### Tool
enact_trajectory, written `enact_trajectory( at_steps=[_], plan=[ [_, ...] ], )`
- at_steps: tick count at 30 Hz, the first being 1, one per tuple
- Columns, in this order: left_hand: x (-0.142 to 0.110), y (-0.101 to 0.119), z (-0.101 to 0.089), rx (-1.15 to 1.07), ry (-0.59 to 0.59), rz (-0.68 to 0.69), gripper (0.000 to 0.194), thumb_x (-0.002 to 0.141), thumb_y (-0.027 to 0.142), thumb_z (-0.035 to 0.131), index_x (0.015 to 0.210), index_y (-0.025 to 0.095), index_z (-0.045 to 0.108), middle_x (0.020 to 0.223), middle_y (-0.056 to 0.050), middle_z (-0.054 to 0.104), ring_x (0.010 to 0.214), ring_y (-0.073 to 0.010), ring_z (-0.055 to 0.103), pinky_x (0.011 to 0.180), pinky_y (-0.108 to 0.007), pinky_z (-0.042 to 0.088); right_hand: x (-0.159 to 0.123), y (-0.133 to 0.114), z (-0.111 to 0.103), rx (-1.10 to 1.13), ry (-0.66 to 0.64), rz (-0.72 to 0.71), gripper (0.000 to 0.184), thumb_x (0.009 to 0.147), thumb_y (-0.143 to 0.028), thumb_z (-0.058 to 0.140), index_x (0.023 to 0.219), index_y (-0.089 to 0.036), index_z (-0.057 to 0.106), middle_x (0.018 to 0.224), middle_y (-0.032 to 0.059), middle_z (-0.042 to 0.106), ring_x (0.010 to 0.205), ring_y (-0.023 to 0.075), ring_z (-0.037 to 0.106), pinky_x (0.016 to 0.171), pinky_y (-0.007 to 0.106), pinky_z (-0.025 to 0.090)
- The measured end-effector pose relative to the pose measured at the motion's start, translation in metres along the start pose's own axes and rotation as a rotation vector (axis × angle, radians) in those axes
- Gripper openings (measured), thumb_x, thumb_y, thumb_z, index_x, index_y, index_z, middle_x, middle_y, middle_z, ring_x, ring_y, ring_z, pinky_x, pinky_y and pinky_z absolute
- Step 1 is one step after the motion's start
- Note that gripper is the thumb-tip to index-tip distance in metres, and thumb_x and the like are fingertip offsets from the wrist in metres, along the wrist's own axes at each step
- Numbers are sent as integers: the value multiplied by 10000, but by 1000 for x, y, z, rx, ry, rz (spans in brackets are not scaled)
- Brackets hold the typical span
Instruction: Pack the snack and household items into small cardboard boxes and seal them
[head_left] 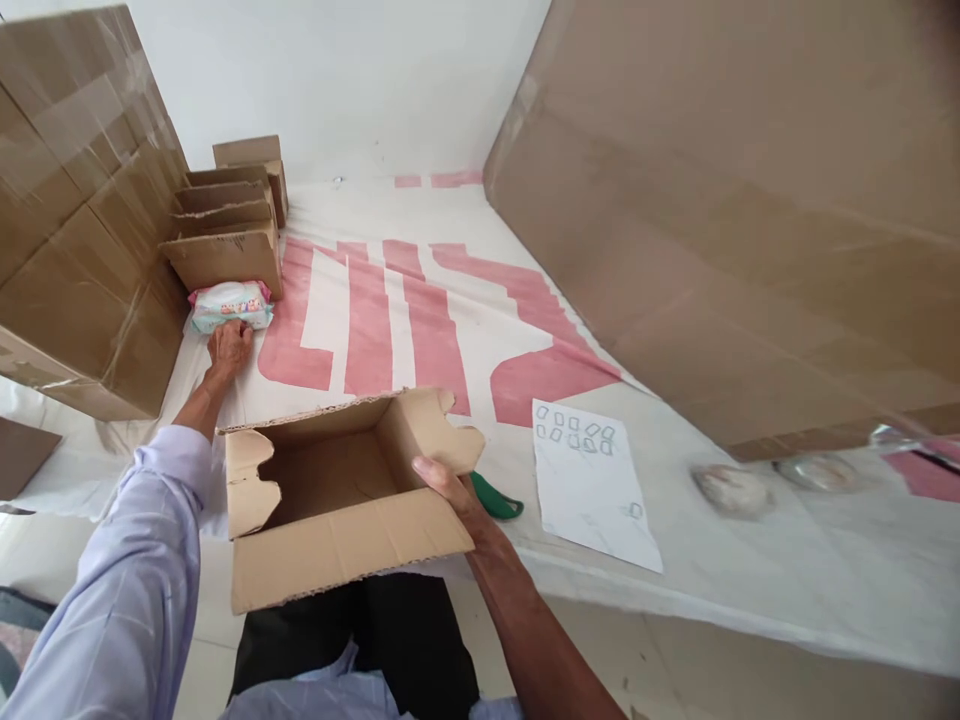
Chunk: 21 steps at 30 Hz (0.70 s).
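Note:
An open cardboard box (330, 470) is tilted over the table's front edge, its flaps spread and nothing seen inside. My right hand (450, 490) grips its right side, thumb over the inner wall and the other fingers hidden beneath. At the far left, a pack of wet wipes (232, 300) with a white lid and pink and teal wrapper lies on the cloth. My left hand (231, 345) is curled at the pack's near edge, fingers closed against it.
Several open cartons (225, 258) stand in a row behind the wipes. Large taped cartons rise at left (82, 220) and right (735, 220). On the cloth-covered table (480, 320) lie a marked paper sheet (592, 490), a green item (495, 498) and tape rolls (731, 492).

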<state>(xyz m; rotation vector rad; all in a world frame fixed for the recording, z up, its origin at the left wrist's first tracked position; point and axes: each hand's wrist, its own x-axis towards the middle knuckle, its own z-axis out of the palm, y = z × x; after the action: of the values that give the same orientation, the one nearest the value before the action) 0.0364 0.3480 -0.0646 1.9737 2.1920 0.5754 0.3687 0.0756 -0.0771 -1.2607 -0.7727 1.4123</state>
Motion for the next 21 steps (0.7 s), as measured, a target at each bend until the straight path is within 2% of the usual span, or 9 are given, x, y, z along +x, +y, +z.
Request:
enact_trajectory(
  at_steps=[3,5,8,10,12,15,16,18,21],
  plan=[
    [13,12,-7,-51,-61,34,161,1019,206,537,1086,126,661,1173,-122,747,1188,-255,617,1048,-388,415,3,2,-1,-28,54,-52,836,681,-732,912,1369,-278,770,1256,67,839,1475,415,628,1295,531,474],
    [15,20,-16,-85,-106,62,168,968,181,580,1105,116,652,1177,-113,738,1159,-235,610,1050,-377,426,4,3,-3,-46,80,-66,833,669,-740,915,1348,-277,780,1245,66,839,1486,412,613,1331,539,423],
    [-6,26,-41,-128,-174,122,239,896,173,659,1129,135,693,1173,-114,758,1081,-249,657,1027,-400,490,3,2,-4,-45,78,-68,771,670,-741,916,1275,-276,804,1226,68,838,1457,412,629,1306,542,448],
    [-42,22,-65,-214,-226,200,273,911,259,705,1167,169,731,1178,-99,779,1069,-260,698,1002,-406,537,2,1,-5,-37,41,-70,693,702,-725,910,1227,-283,814,1209,64,840,1416,404,660,1268,539,487],
    [-93,13,-90,-481,-288,314,386,945,445,748,1236,191,757,1251,-124,786,1194,-315,715,1017,-438,569,1,1,-5,-28,-10,-75,659,731,-718,899,1228,-295,807,1214,54,839,1383,396,681,1237,551,511],
    [-174,-3,-117,-841,-386,308,665,931,643,790,1480,281,691,1487,-149,725,1431,-388,646,1100,-497,584,-2,3,-5,-31,-37,-109,692,738,-723,887,1275,-298,784,1264,55,825,1379,401,679,1230,589,507],
    [-197,-7,-121,-939,-456,319,790,878,706,826,1544,320,649,1551,-145,690,1464,-413,630,1119,-530,587,-4,5,-5,-47,-26,-133,694,735,-717,890,1275,-296,781,1271,61,819,1384,403,675,1240,596,497],
    [-232,-12,-122,-1035,-505,308,1000,752,762,915,1616,385,582,1639,-131,625,1513,-451,593,1189,-600,555,-9,8,-4,-98,1,-201,682,734,-700,896,1269,-293,780,1272,72,811,1401,402,662,1273,598,467],
    [-260,-12,-119,-1023,-430,267,1074,742,661,974,1674,443,486,1747,-99,510,1602,-442,500,1278,-641,479,-19,14,-5,-196,-6,-320,685,768,-700,875,1306,-290,767,1279,85,800,1427,396,636,1310,591,429]
  ],
)
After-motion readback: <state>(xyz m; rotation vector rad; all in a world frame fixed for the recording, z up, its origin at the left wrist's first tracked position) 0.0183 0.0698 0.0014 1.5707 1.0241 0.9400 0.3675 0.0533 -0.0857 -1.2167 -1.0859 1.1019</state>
